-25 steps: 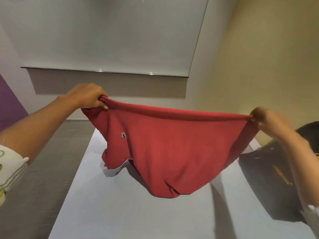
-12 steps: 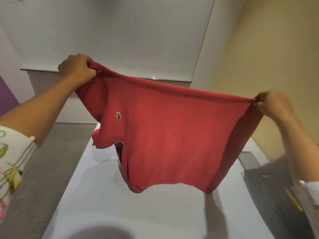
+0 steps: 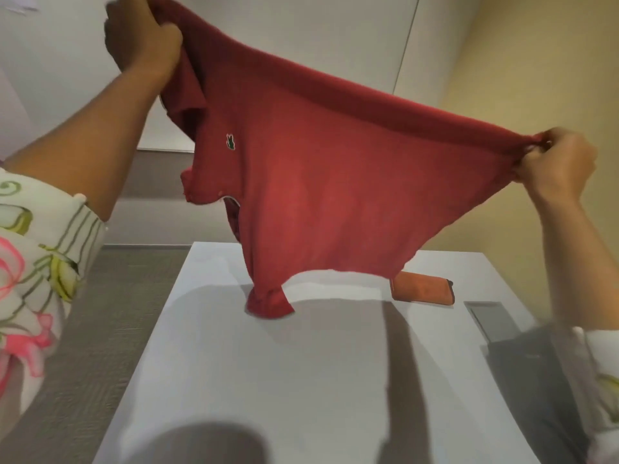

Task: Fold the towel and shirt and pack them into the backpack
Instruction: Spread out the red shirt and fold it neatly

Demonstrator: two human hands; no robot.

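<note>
A red polo shirt (image 3: 321,182) with a small green chest logo hangs stretched in the air between my hands. My left hand (image 3: 142,38) grips one end high at the top left. My right hand (image 3: 556,162) pinches the other end lower at the right. The shirt's lowest corner touches the white table (image 3: 301,380). A folded orange towel (image 3: 423,289) lies on the table behind the shirt, partly hidden by it. The dark backpack (image 3: 536,373) lies at the table's right edge, blurred and partly covered by my right arm.
Grey carpet floor (image 3: 110,329) runs along the table's left side. A grey recessed panel (image 3: 492,319) sits in the tabletop near the backpack. White and beige walls stand behind the table.
Both hands have lifted the shirt higher, the left hand most. The shirt now hangs spread with only its lowest corner on the table, and the orange towel has come into view.
</note>
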